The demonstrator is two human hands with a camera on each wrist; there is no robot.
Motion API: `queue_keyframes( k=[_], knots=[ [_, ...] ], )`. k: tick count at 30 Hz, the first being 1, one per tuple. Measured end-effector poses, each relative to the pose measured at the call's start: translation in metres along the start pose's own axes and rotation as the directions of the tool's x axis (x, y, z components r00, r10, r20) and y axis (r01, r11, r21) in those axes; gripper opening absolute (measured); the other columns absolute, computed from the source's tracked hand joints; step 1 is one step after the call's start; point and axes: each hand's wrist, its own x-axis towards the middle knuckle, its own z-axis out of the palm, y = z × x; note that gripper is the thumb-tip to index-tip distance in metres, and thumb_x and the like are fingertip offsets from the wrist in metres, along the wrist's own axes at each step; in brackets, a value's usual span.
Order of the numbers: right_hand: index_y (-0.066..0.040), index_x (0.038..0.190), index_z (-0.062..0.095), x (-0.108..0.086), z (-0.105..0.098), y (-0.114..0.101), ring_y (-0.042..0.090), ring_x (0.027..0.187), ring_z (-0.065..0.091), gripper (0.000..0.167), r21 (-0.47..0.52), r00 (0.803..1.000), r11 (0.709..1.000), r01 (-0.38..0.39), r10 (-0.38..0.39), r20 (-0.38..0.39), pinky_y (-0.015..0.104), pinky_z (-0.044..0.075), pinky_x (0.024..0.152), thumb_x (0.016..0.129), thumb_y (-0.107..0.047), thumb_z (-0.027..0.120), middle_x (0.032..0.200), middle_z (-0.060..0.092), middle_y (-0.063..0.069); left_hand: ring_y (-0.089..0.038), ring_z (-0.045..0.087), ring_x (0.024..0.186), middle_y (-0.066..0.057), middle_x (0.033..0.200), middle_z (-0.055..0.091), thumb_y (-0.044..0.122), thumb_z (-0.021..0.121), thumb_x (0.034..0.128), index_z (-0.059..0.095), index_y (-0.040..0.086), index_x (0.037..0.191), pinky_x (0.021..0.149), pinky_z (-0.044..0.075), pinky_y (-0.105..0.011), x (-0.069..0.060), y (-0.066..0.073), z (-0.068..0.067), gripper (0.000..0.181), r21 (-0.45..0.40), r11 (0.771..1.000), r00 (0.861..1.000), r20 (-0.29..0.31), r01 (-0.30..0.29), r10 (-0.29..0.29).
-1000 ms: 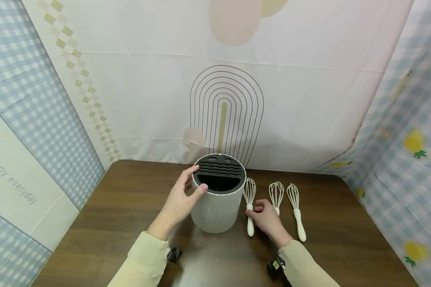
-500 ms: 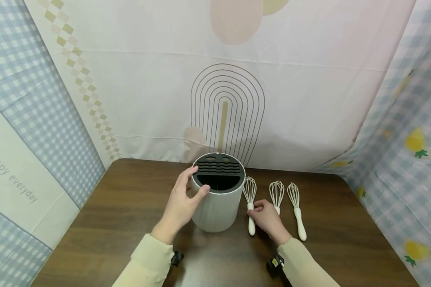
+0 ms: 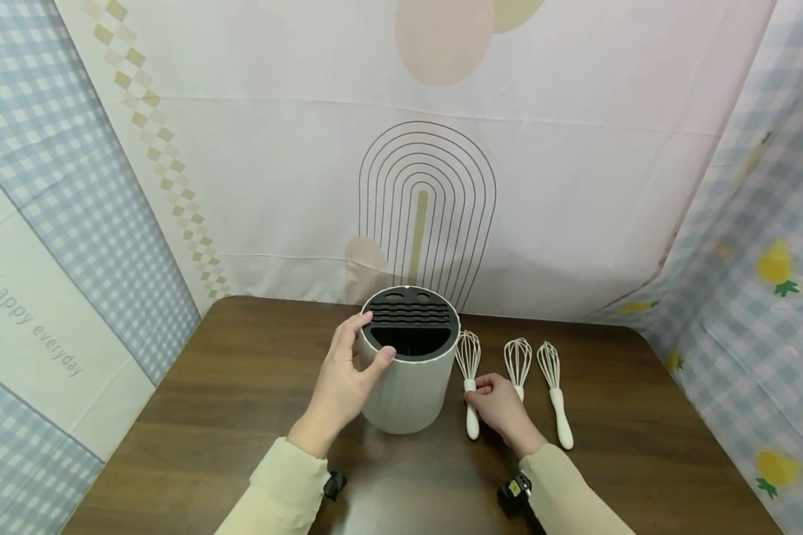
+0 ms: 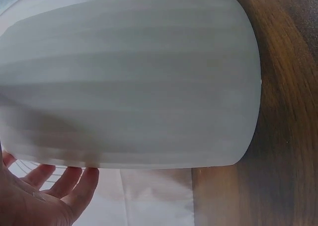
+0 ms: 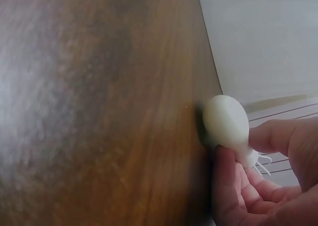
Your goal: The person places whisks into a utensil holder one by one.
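A white round utensil holder with a black slotted lid stands upright at mid-table. My left hand holds it by its left side near the rim, thumb at the front; in the left wrist view several fingertips touch its ribbed wall. To its right, my right hand pinches the white handle of the nearest whisk, whose wire loops point away from me. The right wrist view shows the handle's rounded end between thumb and fingers, close over the tabletop.
Two more white whisks lie to the right: the middle whisk, its handle partly hidden by my right hand, and the outer whisk. The brown wooden table meets a patterned cloth wall at the back. Blue checked cloths hang at both sides.
The pinched whisk's handle end has swung slightly to the right. The left hand keeps its hold on the utensil holder, and the head view has shifted a little.
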Motion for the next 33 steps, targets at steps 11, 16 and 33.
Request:
queue_keyframes(
  k=[11, 16, 33],
  knots=[
    [0.004, 0.121, 0.055, -0.004, -0.013, -0.011, 0.021, 0.078, 0.061, 0.035, 0.102, 0.999, 0.994, 0.042, -0.043, 0.012, 0.037, 0.055, 0.066, 0.090, -0.008, 0.064, 0.097, 0.063, 0.015, -0.017, 0.043, 0.130, 0.005, 0.150, 0.036, 0.037, 0.063, 0.0928, 0.045, 0.020, 0.143, 0.104, 0.041, -0.039, 0.004, 0.000, -0.009, 0.056, 0.010, 0.995, 0.995, 0.018, -0.099, 0.099],
    [0.003, 0.131, 0.051, -0.007, -0.028, -0.026, 0.019, 0.087, 0.061, 0.043, 0.156, 0.996, 0.984, 0.090, -0.093, 0.010, 0.038, 0.055, 0.075, 0.092, -0.011, 0.063, 0.106, 0.062, 0.016, -0.012, 0.041, 0.132, 0.009, 0.151, 0.036, 0.036, 0.066, 0.0907, 0.048, 0.015, 0.142, 0.101, 0.043, -0.040, 0.007, 0.003, -0.010, 0.059, -0.024, 0.992, 0.992, -0.001, -0.125, 0.125],
    [0.000, 0.131, 0.047, -0.027, -0.066, -0.099, 0.014, 0.087, 0.060, 0.044, 0.389, 0.958, 0.876, 0.285, -0.265, -0.105, 0.028, 0.055, 0.074, 0.095, -0.019, 0.063, 0.109, 0.053, 0.012, -0.012, 0.043, 0.131, 0.005, 0.149, 0.040, 0.035, 0.066, 0.0911, 0.051, 0.016, 0.138, 0.098, 0.046, -0.041, 0.005, -0.009, -0.004, 0.053, -0.045, 0.988, 0.989, -0.030, -0.149, 0.148]
  ],
)
